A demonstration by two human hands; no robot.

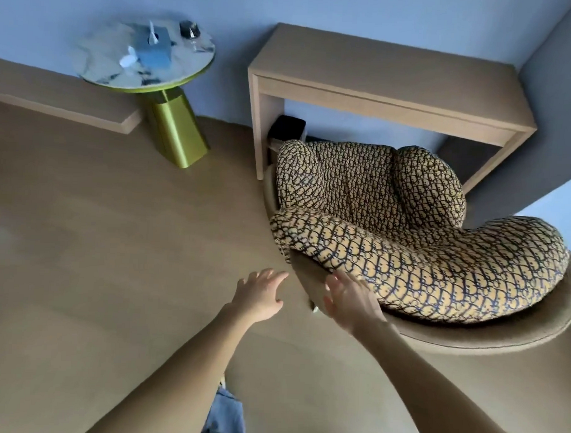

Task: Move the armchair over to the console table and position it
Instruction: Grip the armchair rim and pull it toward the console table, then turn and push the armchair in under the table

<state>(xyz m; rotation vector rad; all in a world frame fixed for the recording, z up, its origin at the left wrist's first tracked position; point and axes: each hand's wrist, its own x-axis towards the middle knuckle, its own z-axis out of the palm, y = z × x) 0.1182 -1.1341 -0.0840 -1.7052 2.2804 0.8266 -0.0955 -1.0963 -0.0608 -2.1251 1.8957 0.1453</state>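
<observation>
The armchair sits with its front pushed up to the console table, its seat partly under the top and its rounded back toward the person. Its shell is tan, and a patterned yellow-and-dark cushion is draped over the backrest, with matching padding on the seat and arms. The chair's left arm stands just beside the table's left leg panel. The console table is pale wood and stands against a blue-grey wall, close to a corner on the right.

Both bare arms reach forward from below. The right hand is spread flat, fingers apart and open, at the rear rim of the chair's shell just under the cushion edge; it grips nothing, and whether the palm touches the rim I cannot tell. The left hand hangs over the floor just left of the chair, fingers loosely spread, empty.

Further left, a round marble-topped side table on a gold pedestal carries a tissue box and a small dark object. A low wooden ledge runs along the wall behind it.
</observation>
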